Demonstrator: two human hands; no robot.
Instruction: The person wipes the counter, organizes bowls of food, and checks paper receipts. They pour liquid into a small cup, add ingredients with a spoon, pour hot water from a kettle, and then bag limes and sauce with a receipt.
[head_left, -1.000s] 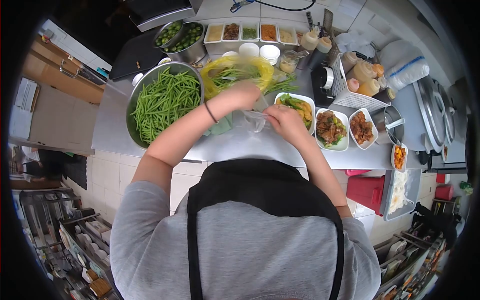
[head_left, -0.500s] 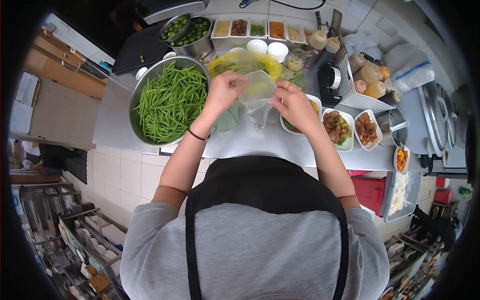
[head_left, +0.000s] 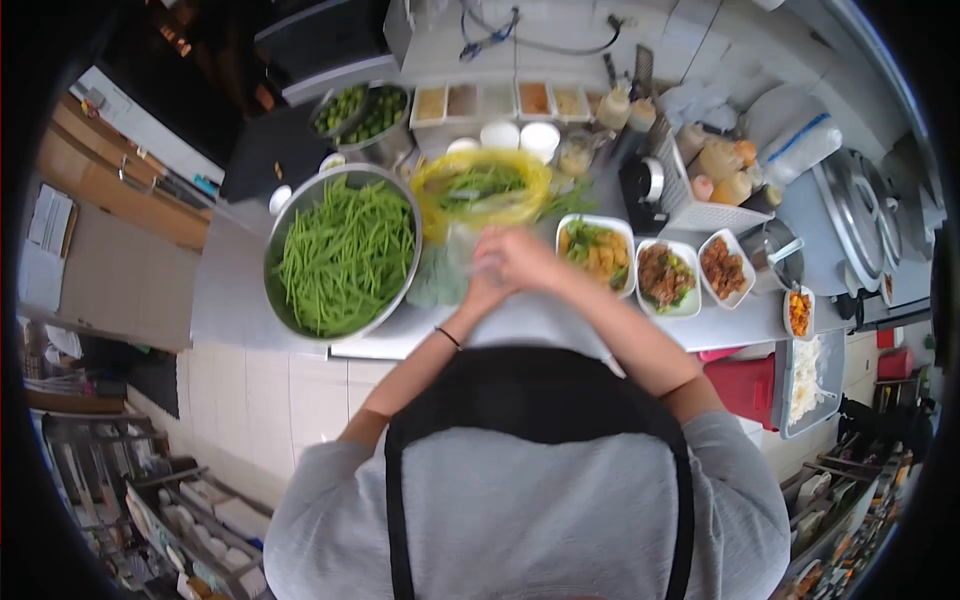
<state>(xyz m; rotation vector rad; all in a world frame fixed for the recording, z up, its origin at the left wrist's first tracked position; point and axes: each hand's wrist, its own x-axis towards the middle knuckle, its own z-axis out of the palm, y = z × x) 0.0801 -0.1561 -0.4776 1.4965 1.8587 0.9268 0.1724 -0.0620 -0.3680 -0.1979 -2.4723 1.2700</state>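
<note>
My left hand and my right hand are together over the front of the steel counter, the right partly covering the left. Both are closed around a clear plastic bag, only part of which shows beside the fingers; motion blurs the detail. Just left of them a pale green cloth lies on the counter. Behind sits a yellow plastic bag opened around green vegetables. A large steel bowl of green beans stands to the left.
White dishes of cooked food line the right side, beside a steel pot. A white basket holds squeeze bottles. Ingredient tubs, white lidded containers and a bowl of small green fruit stand at the back.
My hands have come together and moved lower, towards me; before, they were apart, holding the clear bag open between them. The head view has shifted slightly.
</note>
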